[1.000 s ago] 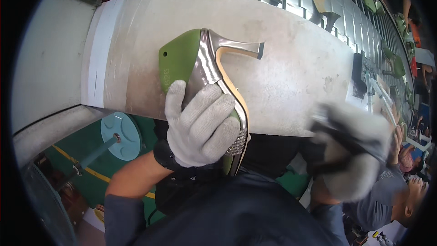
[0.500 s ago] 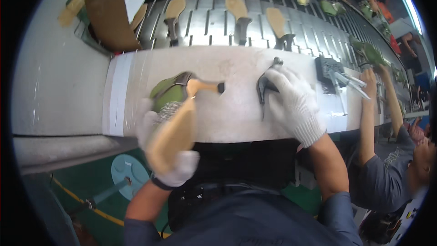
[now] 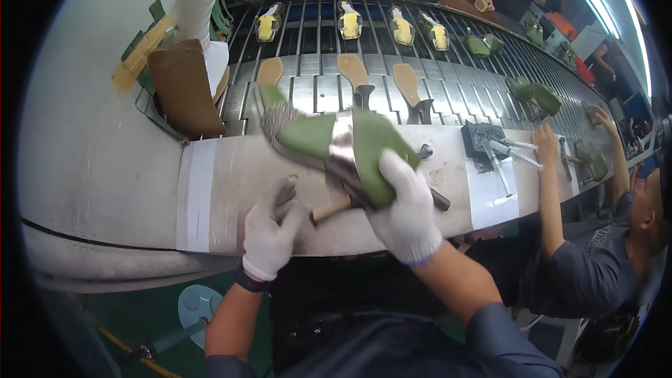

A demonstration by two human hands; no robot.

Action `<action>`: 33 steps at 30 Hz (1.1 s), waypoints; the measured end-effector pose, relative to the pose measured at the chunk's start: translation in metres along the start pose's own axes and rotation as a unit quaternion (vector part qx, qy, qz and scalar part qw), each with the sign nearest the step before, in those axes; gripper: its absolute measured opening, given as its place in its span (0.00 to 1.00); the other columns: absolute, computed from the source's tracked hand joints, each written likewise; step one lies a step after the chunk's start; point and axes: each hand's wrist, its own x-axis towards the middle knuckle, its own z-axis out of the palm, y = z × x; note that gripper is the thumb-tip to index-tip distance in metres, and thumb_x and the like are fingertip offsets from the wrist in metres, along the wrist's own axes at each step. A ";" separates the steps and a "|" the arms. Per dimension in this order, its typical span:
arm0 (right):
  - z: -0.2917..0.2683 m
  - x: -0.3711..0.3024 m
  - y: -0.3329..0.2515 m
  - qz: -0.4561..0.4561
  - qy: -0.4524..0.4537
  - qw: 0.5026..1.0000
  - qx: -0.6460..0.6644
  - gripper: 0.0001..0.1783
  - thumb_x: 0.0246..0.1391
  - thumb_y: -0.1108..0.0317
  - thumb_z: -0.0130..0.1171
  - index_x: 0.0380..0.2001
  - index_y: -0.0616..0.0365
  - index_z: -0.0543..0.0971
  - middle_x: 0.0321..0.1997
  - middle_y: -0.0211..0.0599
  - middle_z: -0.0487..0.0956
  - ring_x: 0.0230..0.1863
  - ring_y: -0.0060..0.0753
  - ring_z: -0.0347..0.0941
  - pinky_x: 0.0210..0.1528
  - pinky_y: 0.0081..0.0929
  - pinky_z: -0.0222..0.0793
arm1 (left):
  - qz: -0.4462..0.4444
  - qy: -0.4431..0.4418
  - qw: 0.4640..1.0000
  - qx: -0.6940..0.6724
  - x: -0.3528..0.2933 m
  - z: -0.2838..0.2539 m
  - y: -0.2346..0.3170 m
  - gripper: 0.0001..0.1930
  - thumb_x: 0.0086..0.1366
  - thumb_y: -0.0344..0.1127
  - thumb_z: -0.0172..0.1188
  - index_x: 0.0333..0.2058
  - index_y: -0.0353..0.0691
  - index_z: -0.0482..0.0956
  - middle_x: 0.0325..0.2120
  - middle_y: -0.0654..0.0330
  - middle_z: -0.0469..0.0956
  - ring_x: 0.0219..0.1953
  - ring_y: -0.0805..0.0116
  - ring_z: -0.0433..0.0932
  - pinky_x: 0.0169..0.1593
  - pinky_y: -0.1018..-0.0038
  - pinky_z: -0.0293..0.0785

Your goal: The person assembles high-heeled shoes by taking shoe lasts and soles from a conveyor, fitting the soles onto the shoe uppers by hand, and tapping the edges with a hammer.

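My right hand (image 3: 406,210), in a white knit glove, grips a green high-heeled shoe (image 3: 304,136), somewhat blurred, above the bench. It has a metallic band and a glittering strap at its left. A tan heel with a dark tip sticks out below. My left hand (image 3: 269,231), also gloved, is near that heel tip with fingers apart and nothing in them. Behind the shoe and my right hand lies a dark tool with a shiny metal knob (image 3: 425,150); most of it is hidden.
Across the bench (image 3: 234,189) runs a slatted metal conveyor (image 3: 315,91) with tan soles (image 3: 352,70) and yellow-padded shoes (image 3: 350,21). A dark block (image 3: 483,141) with pale syringe-like tubes stands at right, beside a co-worker's arm (image 3: 549,189). A brown board (image 3: 180,87) stands left.
The shoe has passed from my left hand to my right and been lifted and turned, its green upper now showing. My right hand has let go of the dark tool. The head view has shifted.
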 end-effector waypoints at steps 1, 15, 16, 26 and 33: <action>-0.003 0.031 0.000 -0.046 0.029 0.995 -0.080 0.26 0.76 0.65 0.53 0.71 0.68 0.72 0.65 0.53 0.81 0.64 0.46 0.82 0.64 0.46 0.82 | 0.086 -0.023 0.991 0.102 -0.003 0.004 0.012 0.28 0.64 0.34 0.74 0.61 0.28 0.80 0.56 0.43 0.85 0.52 0.50 0.89 0.56 0.59 0.84; -0.056 0.207 -0.044 -0.152 -0.016 0.531 -0.833 0.32 0.67 0.40 0.58 0.52 0.60 0.88 0.55 0.53 0.89 0.59 0.54 0.85 0.65 0.46 0.79 | 0.309 -0.078 0.867 0.382 -0.008 0.020 0.008 0.26 0.55 0.39 0.79 0.52 0.36 0.86 0.50 0.51 0.88 0.55 0.48 0.85 0.59 0.55 0.80; -0.061 0.215 -0.061 -0.035 -0.036 0.461 -0.886 0.30 0.66 0.43 0.59 0.52 0.61 0.88 0.54 0.57 0.89 0.58 0.56 0.86 0.64 0.48 0.80 | 0.308 -0.076 0.865 0.388 -0.008 0.018 0.009 0.26 0.55 0.39 0.79 0.52 0.36 0.86 0.49 0.51 0.88 0.55 0.48 0.85 0.59 0.55 0.80; -0.168 0.261 -0.077 0.220 0.030 0.246 -0.943 0.21 0.60 0.65 0.66 0.56 0.56 0.90 0.59 0.48 0.90 0.61 0.52 0.88 0.59 0.47 0.86 | 0.304 -0.087 0.865 0.389 0.000 0.017 0.011 0.24 0.55 0.36 0.78 0.51 0.36 0.86 0.49 0.50 0.88 0.52 0.48 0.87 0.53 0.57 0.80; -0.254 0.333 -0.138 0.213 0.019 0.303 -0.929 0.23 0.62 0.68 0.56 0.58 0.59 0.88 0.53 0.55 0.91 0.51 0.53 0.91 0.51 0.43 0.87 | 0.289 -0.106 0.860 0.406 0.004 0.019 0.013 0.22 0.57 0.35 0.77 0.50 0.34 0.86 0.48 0.50 0.88 0.51 0.46 0.87 0.53 0.56 0.80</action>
